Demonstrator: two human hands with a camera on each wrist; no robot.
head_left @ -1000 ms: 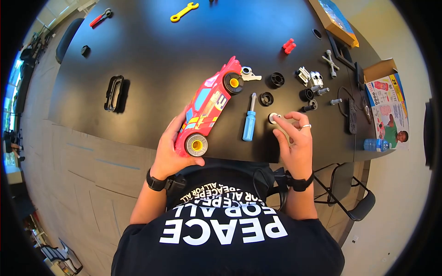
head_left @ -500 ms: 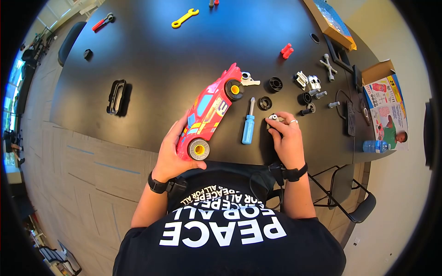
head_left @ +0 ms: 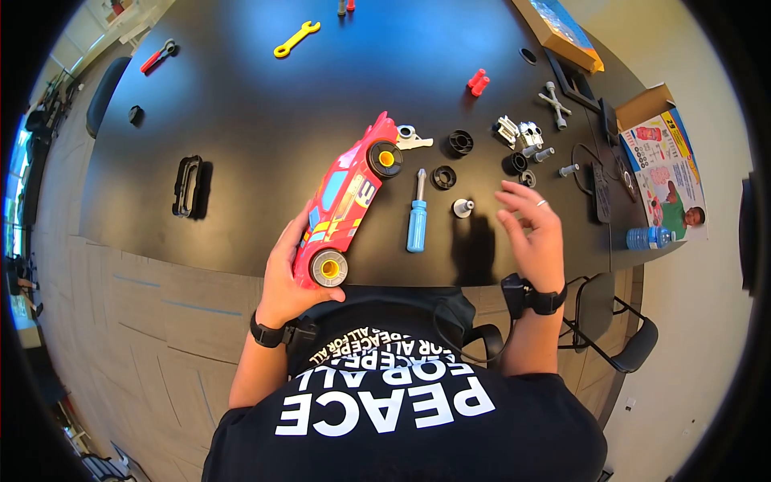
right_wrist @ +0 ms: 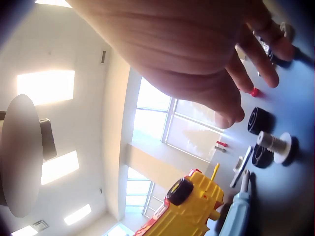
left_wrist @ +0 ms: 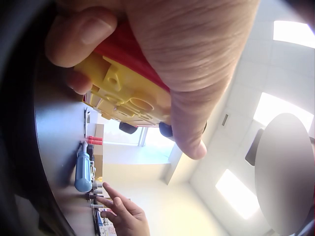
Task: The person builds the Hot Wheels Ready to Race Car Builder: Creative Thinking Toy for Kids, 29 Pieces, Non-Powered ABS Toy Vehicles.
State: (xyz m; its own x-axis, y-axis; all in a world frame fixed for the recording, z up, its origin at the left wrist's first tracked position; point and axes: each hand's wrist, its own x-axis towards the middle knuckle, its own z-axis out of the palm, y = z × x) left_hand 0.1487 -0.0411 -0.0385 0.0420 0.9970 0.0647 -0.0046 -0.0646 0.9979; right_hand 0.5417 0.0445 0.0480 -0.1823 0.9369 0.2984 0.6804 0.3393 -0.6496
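My left hand [head_left: 281,269] grips the rear of a red toy race car [head_left: 347,193], holding it tilted at the table's front edge. The left wrist view shows the car's yellow underside [left_wrist: 133,101]. A small pale threaded peg [head_left: 463,209] stands on its round flange right of a blue screwdriver [head_left: 417,225]. To the right of the peg, my right hand [head_left: 534,237] is above the table with loosely extended fingers, apart from it. The right wrist view has the peg [right_wrist: 273,142] beyond the thumb, close to black wheel rings.
Two black rings [head_left: 444,177] [head_left: 460,143] lie behind the peg. Grey bolts [head_left: 544,155], silver engine-like parts [head_left: 507,131] and a cross wrench [head_left: 554,105] are farther right. Red pegs [head_left: 479,83] and a yellow wrench [head_left: 297,39] lie toward the back. A water bottle [head_left: 649,238] sits at the right edge.
My right hand had its fingers at the pale peg; it has let go and moved off to the right. The left hand keeps hold of the car. The head view has shifted slightly.
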